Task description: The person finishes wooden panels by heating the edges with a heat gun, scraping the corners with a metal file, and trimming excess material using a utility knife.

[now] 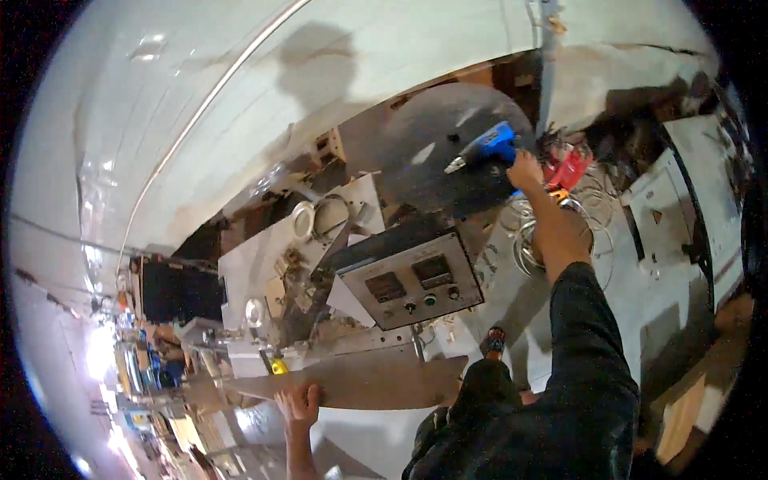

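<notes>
My right hand (526, 171) is stretched far forward, its fingers wrapped round the handle of a blue heat gun (494, 142). The gun's metal nozzle points left, over a large dark rounded panel (448, 180). Nearer my body, my left hand (298, 405) grips the near edge of a long brown board (376, 380) with a pointed left end. Between my hands stands a tilted control box (412, 278) with two dark displays and several knobs.
Rings and scraps cover a pale bench (240, 268) on the left. Coiled wire (596, 212) and a red object (570, 164) lie right of my right hand. A white cabinet (660, 212) stands farther right. Pale sheeting (208, 48) hangs behind.
</notes>
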`<state>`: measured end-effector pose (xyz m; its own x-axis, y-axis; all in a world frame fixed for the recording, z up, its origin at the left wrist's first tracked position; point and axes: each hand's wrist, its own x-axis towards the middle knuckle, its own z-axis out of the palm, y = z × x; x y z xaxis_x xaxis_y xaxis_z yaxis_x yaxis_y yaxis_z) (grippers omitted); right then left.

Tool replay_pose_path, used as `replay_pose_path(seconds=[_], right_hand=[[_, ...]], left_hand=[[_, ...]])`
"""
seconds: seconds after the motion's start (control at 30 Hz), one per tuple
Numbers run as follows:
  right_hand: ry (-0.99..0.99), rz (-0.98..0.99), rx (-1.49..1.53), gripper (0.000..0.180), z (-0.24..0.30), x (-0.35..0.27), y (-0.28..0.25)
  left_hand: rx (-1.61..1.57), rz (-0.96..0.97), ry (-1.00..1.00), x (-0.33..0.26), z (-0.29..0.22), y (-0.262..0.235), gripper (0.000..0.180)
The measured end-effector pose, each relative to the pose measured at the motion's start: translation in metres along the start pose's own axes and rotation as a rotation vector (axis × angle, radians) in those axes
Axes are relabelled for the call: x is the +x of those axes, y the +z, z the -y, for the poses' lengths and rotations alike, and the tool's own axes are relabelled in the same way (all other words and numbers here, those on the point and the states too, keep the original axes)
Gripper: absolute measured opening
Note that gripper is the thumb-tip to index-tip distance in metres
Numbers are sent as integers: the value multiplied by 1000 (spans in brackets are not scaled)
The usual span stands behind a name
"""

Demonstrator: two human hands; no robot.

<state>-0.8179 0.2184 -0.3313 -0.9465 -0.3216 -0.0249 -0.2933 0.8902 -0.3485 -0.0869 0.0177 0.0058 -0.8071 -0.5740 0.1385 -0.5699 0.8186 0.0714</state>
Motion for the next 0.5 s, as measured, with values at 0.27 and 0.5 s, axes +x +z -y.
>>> replay_pose_path(seconds=[0.27, 0.5], right_hand=[[-377, -90, 107, 70, -37, 50, 53], [-353, -95, 119, 67, -48, 27, 31]], left_hand=[[-22, 208, -130, 16, -4, -22, 21], [-83, 43, -52, 8, 17, 18, 31]])
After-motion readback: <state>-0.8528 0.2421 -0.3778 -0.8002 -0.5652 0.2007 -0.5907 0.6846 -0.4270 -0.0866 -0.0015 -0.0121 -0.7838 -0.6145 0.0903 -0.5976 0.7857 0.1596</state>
